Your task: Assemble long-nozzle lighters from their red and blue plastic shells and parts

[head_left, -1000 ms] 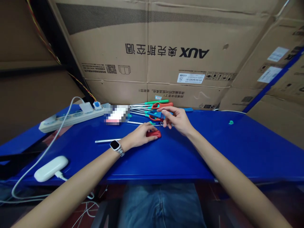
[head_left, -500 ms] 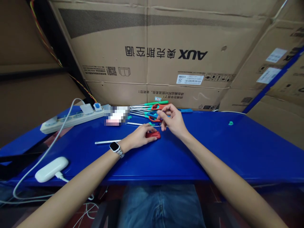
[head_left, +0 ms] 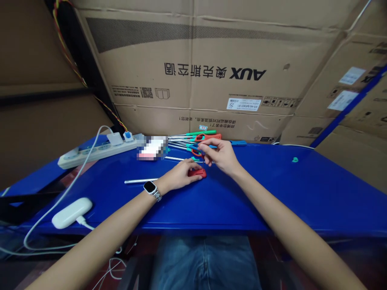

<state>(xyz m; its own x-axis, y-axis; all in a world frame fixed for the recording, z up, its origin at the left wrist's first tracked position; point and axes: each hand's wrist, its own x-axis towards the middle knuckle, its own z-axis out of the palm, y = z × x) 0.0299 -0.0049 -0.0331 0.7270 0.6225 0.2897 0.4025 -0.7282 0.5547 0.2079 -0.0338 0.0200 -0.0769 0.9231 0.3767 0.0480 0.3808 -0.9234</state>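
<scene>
My left hand (head_left: 180, 174) is closed around the red handle of a long-necked lighter (head_left: 198, 173), pressing it on the blue table. The lighter's silver tube emerges left of the hand, beyond the wrist. Above the handle, my right hand (head_left: 220, 155) pinches a small tool with a thin dark shaft (head_left: 203, 164), like a small screwdriver. Its shaft points down at the far edge of the red handle; fingers hide most of its grip. Whether the tip sits in the handle is too small to tell. Just behind both hands lies a pile of long-necked lighters (head_left: 208, 137) with red, green and blue parts.
A white power strip (head_left: 90, 155) with plugs stands at the back left, near a pixelated pale item (head_left: 152, 147). A white oval device (head_left: 71, 212) with a cable lies front left. A small green piece (head_left: 295, 160) rests at right. Cardboard (head_left: 211, 40) walls the back.
The view has shifted slightly. Both hands keep their hold on the lighter and the thin tool, whose shaft now looks more upright over the red handle.
</scene>
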